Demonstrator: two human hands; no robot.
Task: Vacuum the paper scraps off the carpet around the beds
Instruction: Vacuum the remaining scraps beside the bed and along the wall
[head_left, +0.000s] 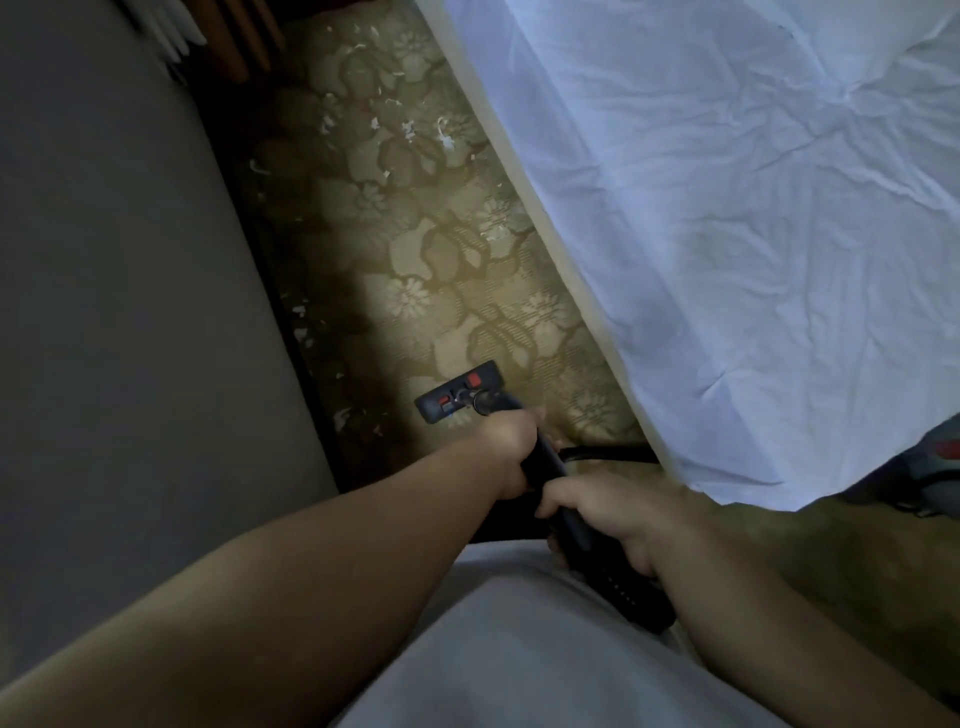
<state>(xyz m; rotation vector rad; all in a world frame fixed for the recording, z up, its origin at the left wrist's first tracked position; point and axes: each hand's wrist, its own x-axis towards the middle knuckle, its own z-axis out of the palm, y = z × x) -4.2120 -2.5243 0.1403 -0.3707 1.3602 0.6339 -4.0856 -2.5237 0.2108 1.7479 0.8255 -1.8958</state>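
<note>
A black vacuum wand (582, 525) runs from my waist down to a floor head (460, 397) with red pedals, flat on the floral olive carpet (415, 270). My left hand (511, 452) grips the wand near the head. My right hand (618, 519) grips it higher up, by the handle. White paper scraps (410, 130) lie scattered on the carpet far ahead, and more scraps (304, 327) sit along the left edge of the strip.
A bed with a white wrinkled sheet (727, 234) bounds the carpet strip on the right. A grey wall or bed side (114, 312) bounds it on the left. A black hose (602, 453) runs under the bed corner. Wooden furniture (234, 41) stands at the far end.
</note>
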